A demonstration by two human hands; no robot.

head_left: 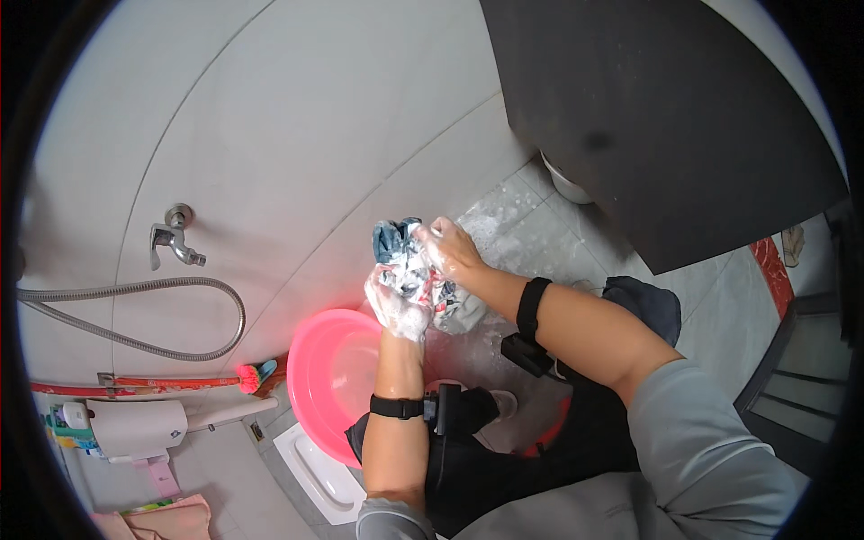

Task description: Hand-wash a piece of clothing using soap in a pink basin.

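Note:
A wet, soapy piece of clothing (389, 241), white with dark blue and red parts, is bunched up between my two hands. My left hand (399, 304), thick with white foam, is closed on its lower left side. On the upper right side, my right hand (450, 248) grips it with bent fingers, also foamy. Part of the cloth hangs below my right hand. The garment's exact kind is hidden by the folds and suds. To the left of my left forearm stands a pink plastic basin (304, 382).
A metal tap (177, 243) and a flexible hose (225, 292) are on the left wall. A white squat toilet (315, 472) lies beside the basin. The grey tiled floor (513, 225) is wet with suds. A large dark panel (657, 117) juts in at the upper right.

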